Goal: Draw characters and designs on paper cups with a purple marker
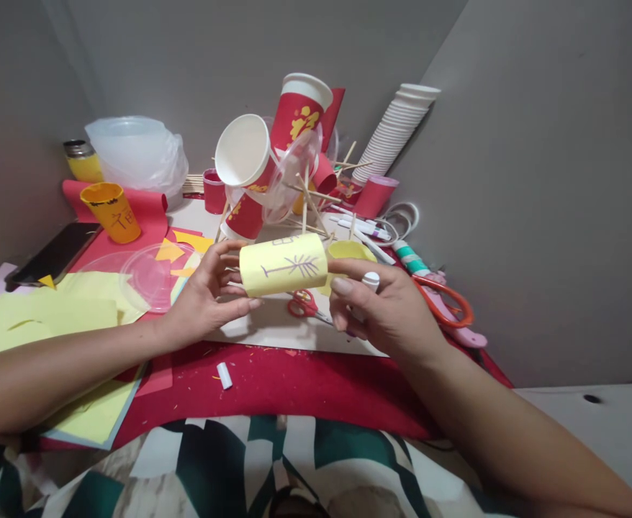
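Observation:
My left hand [213, 284] is closed round the left end of a yellow paper-wrapped cylinder [289, 277], which lies sideways above the table. Dark purple marks, like written characters, run along its surface. A white marker [371, 280] is gripped in my right hand [381, 302], partly hidden by the fingers. That hand's index finger reaches to the right end of the cylinder. Beneath and between the hands, red-handled scissors [302, 303] rest on a white board [265, 324]. A small white marker cap [224, 375] lies on the red cloth nearer to me.
Red-wrapped paper cups [299, 115], clear plastic and wooden sticks form a cluster at the back. A stack of white paper cups [394, 133] leans right. An orange cup [111, 212], phone [54, 253] and yellow paper [40, 324] are left. Orange-handled scissors [450, 306] lie right.

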A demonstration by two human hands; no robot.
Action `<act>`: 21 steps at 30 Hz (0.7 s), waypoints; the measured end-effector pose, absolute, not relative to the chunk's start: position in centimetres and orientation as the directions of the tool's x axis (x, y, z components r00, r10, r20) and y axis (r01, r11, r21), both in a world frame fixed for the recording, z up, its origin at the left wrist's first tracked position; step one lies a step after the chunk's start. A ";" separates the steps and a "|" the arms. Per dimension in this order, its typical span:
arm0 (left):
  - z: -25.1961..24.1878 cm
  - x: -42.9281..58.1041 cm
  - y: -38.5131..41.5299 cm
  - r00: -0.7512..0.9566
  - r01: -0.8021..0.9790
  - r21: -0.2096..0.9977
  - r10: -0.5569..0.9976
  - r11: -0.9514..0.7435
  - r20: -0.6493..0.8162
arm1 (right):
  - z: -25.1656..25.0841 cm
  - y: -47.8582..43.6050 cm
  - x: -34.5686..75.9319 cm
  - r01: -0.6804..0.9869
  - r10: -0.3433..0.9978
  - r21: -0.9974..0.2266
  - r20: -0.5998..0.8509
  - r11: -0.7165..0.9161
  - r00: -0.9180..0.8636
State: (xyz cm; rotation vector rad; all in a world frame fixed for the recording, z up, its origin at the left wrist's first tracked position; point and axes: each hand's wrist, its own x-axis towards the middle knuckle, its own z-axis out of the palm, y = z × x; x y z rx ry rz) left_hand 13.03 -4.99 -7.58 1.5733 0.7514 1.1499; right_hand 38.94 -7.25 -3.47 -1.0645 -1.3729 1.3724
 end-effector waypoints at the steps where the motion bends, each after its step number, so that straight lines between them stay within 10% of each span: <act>1: -7.7 13.0 -5.0 0.354 -0.054 0.939 0.873 -0.341 0.337 | -3.3 -7.3 38.8 -0.016 0.971 -1.000 0.009 0.005 -0.239; 13: -7.2 13.0 -5.7 0.411 -0.107 0.967 0.875 -0.232 0.255 | -3.2 -7.5 38.5 0.013 0.951 -1.000 0.006 0.011 -0.308; 21: -8.2 12.5 -5.4 0.357 0.133 0.762 0.748 -0.634 0.560 | -2.8 -7.6 38.7 0.033 0.965 -0.999 -0.050 -0.043 -0.256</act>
